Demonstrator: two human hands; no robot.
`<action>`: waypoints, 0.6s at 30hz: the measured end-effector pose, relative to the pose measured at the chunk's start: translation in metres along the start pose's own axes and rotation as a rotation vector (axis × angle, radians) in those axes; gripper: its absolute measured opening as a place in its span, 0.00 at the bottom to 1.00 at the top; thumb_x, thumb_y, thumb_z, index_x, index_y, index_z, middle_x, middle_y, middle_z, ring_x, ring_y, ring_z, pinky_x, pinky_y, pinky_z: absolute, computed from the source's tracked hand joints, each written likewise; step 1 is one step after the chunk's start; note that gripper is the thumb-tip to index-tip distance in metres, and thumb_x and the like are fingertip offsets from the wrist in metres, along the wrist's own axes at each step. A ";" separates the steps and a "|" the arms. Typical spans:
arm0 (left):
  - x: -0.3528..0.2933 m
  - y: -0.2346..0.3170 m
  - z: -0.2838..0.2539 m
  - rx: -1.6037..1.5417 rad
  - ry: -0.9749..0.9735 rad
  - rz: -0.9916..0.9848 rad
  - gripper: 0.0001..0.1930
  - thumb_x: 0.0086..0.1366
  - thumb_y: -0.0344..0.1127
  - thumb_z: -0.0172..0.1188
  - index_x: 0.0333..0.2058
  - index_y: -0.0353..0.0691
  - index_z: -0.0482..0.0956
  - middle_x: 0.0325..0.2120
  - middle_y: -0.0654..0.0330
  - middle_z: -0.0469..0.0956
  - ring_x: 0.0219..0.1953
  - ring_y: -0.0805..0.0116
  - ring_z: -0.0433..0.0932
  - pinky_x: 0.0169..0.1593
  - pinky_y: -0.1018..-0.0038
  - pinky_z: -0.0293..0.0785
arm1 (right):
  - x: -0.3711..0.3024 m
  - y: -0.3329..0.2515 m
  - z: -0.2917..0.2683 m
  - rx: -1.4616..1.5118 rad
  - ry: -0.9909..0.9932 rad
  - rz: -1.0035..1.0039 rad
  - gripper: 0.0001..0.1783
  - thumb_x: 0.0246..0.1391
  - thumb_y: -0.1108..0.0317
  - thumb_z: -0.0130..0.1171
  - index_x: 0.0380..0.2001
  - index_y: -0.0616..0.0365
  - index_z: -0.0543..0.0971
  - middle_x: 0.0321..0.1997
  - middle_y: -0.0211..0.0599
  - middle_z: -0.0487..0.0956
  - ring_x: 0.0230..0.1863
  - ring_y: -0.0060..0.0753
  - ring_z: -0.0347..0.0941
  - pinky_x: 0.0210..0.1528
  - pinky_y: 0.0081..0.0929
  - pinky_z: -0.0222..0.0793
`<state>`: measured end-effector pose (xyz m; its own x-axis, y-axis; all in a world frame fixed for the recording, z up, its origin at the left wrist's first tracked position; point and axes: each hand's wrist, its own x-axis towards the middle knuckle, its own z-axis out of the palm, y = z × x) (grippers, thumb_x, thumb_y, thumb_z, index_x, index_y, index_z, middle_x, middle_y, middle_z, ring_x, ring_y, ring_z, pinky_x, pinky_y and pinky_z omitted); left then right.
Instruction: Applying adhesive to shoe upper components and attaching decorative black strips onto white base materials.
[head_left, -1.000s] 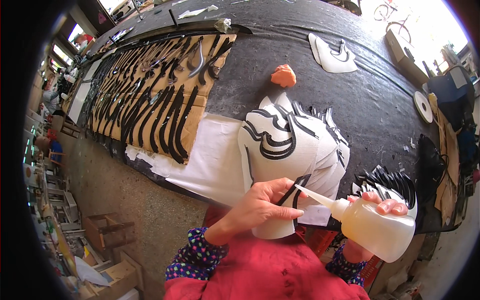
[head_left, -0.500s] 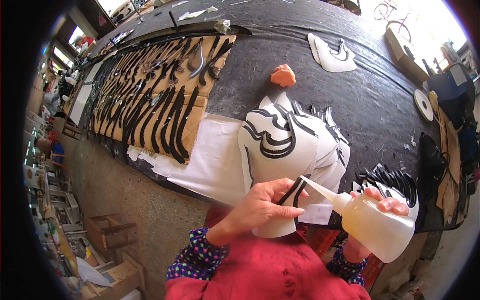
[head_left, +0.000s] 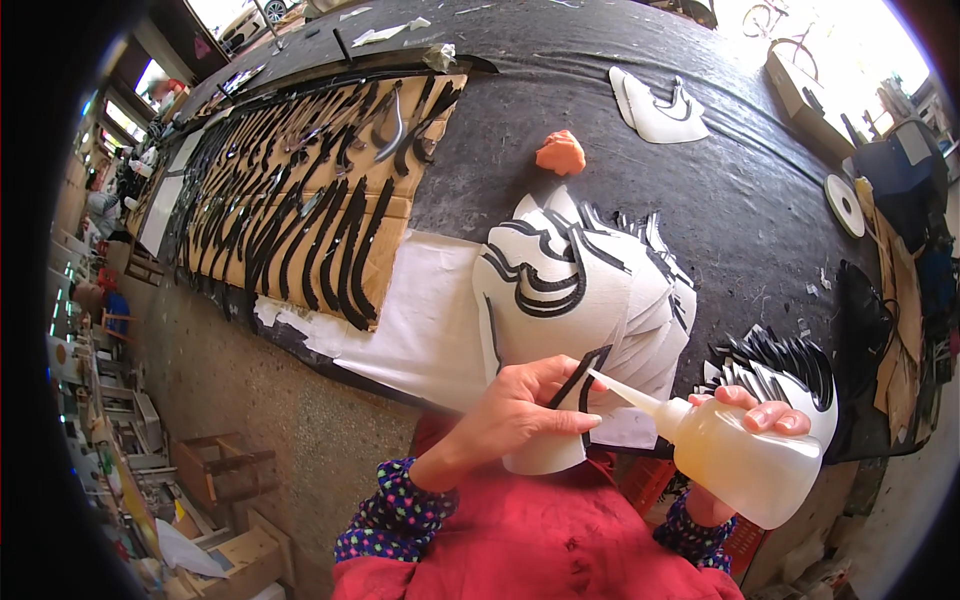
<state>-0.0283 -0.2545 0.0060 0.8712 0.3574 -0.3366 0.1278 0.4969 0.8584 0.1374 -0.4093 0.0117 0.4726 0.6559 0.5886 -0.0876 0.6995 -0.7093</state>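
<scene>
Between its thumb and fingers, my left hand [head_left: 535, 398] pinches a white curved piece with black trim [head_left: 583, 380]; its lower white part hangs beneath the hand. My right hand [head_left: 755, 412] is wrapped round a translucent squeeze bottle [head_left: 755, 465] holding pale yellow liquid. The bottle is tilted, and its long thin nozzle [head_left: 625, 391] points left, with the tip at the black trim. Just beyond both hands lies a fanned stack of white pieces with black trim [head_left: 560, 335]. A second such pile [head_left: 785, 385] lies next to my right hand.
Cardboard [head_left: 395, 210] at the left carries rows of black curved strips. White paper [head_left: 415, 320] lies near the table's front edge. An orange crumpled lump [head_left: 561, 153] and further white pieces [head_left: 665, 118] sit farther back. A white roll [head_left: 845, 206] stands at the right.
The nozzle tip has shifted slightly left and down along the black trim, and the bottle has moved with it. My left hand has turned the piece a little.
</scene>
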 end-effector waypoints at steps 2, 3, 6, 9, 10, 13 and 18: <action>0.000 0.000 0.000 -0.006 -0.001 0.001 0.16 0.55 0.26 0.63 0.43 0.36 0.73 0.30 0.68 0.75 0.32 0.84 0.70 0.37 0.85 0.68 | 0.000 0.001 0.000 -0.005 0.019 -0.003 0.26 0.47 0.61 0.63 0.49 0.51 0.65 0.45 0.36 0.70 0.56 0.58 0.62 0.50 0.62 0.66; 0.000 0.000 -0.001 0.016 -0.013 -0.003 0.16 0.55 0.26 0.63 0.43 0.36 0.73 0.30 0.68 0.75 0.32 0.84 0.70 0.37 0.85 0.68 | 0.000 0.002 0.001 0.001 0.033 -0.012 0.26 0.47 0.61 0.63 0.49 0.51 0.65 0.45 0.36 0.70 0.55 0.58 0.62 0.50 0.62 0.66; 0.000 -0.001 -0.002 0.043 -0.023 -0.010 0.16 0.55 0.26 0.63 0.43 0.36 0.73 0.30 0.68 0.75 0.32 0.84 0.70 0.37 0.85 0.68 | 0.001 0.003 0.001 -0.005 0.085 -0.019 0.26 0.47 0.63 0.63 0.48 0.52 0.65 0.44 0.37 0.70 0.55 0.58 0.62 0.50 0.63 0.66; 0.001 -0.002 0.000 -0.001 -0.012 -0.005 0.16 0.55 0.26 0.63 0.42 0.36 0.73 0.30 0.68 0.75 0.32 0.84 0.70 0.37 0.86 0.68 | 0.002 0.001 0.001 0.033 0.027 -0.002 0.25 0.47 0.63 0.63 0.47 0.53 0.66 0.43 0.38 0.71 0.54 0.58 0.64 0.49 0.63 0.67; 0.001 -0.003 0.000 -0.009 -0.006 -0.021 0.16 0.55 0.26 0.63 0.42 0.36 0.73 0.30 0.68 0.75 0.32 0.84 0.70 0.37 0.86 0.68 | 0.002 0.001 0.001 0.017 0.035 0.016 0.25 0.47 0.63 0.63 0.47 0.53 0.66 0.43 0.38 0.71 0.54 0.59 0.64 0.49 0.63 0.67; 0.001 -0.002 -0.002 0.069 -0.016 -0.023 0.15 0.55 0.26 0.63 0.42 0.36 0.73 0.31 0.68 0.75 0.32 0.84 0.70 0.37 0.86 0.68 | 0.002 -0.001 0.000 0.011 0.057 0.020 0.25 0.47 0.63 0.63 0.47 0.53 0.66 0.42 0.38 0.71 0.53 0.59 0.65 0.49 0.63 0.67; 0.002 -0.004 -0.001 -0.009 0.002 -0.019 0.16 0.52 0.25 0.65 0.41 0.38 0.75 0.30 0.66 0.77 0.31 0.82 0.73 0.36 0.84 0.70 | 0.001 0.001 -0.006 0.031 -0.046 0.015 0.28 0.44 0.64 0.65 0.47 0.53 0.64 0.44 0.38 0.70 0.55 0.60 0.63 0.51 0.63 0.65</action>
<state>-0.0273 -0.2553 0.0017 0.8679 0.3489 -0.3536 0.1402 0.5109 0.8482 0.1429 -0.4094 0.0092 0.4300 0.6781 0.5961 -0.1212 0.6976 -0.7062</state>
